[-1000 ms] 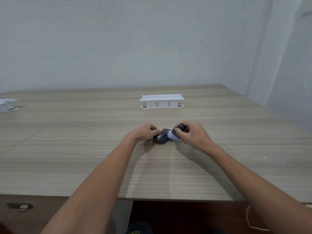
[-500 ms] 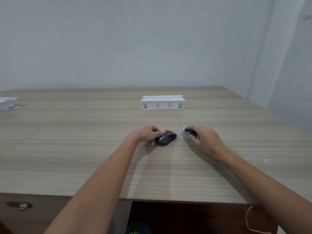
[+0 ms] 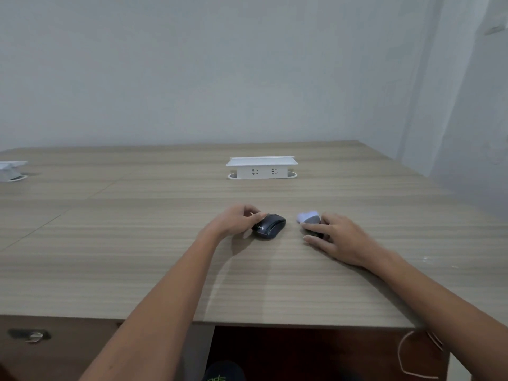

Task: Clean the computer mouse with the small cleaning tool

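Two hands on table (image 3: 165, 270), left hand (image 3: 233, 222) touching mouse (image 3: 268, 226), right hand (image 3: 336, 237) perhaps loosely over cleaning tool (image 3: 309, 218)

We only had one view: head cam, wide-angle, faced forward and down over wooden desk (image 3: 165, 270). Sat close above forearms, hands mid-frame, white socket box (image 3: 261, 168) further back, bare wall (image 3: 192, 64) behind. No second view to overlap with.
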`<action>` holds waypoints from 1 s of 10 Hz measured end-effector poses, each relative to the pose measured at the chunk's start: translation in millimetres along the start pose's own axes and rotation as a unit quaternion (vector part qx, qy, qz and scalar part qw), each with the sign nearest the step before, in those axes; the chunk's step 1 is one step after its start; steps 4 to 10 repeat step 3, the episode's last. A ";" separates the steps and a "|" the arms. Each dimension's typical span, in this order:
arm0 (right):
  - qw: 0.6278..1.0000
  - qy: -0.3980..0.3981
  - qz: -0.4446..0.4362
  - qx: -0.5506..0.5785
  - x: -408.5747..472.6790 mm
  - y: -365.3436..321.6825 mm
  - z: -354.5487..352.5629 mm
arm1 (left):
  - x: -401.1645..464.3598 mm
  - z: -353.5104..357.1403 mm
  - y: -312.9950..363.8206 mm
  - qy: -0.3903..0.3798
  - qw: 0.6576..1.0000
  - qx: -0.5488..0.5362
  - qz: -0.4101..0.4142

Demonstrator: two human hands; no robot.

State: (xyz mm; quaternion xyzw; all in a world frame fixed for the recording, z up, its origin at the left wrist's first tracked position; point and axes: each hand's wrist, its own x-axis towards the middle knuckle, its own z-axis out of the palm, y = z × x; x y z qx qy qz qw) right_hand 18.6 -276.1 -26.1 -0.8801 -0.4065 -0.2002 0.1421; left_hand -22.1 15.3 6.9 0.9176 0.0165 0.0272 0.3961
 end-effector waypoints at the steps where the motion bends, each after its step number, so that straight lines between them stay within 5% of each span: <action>1: 0.997 -0.020 0.064 0.044 2.2 5.0 -8.9 | 0.9 1.0 -9.4 0.060 0.998 0.017 0.026; 2: 0.987 0.026 0.145 0.063 5.3 12.1 -17.0 | -0.2 -0.9 -23.2 0.143 0.985 0.092 0.022; 3: 0.978 0.043 0.201 -0.041 5.0 33.5 -15.3 | -5.6 -5.9 -37.3 0.151 0.974 0.168 -0.019; 10: 0.978 0.043 0.201 -0.041 5.0 33.5 -15.3 | -5.6 -5.9 -37.3 0.151 0.974 0.168 -0.019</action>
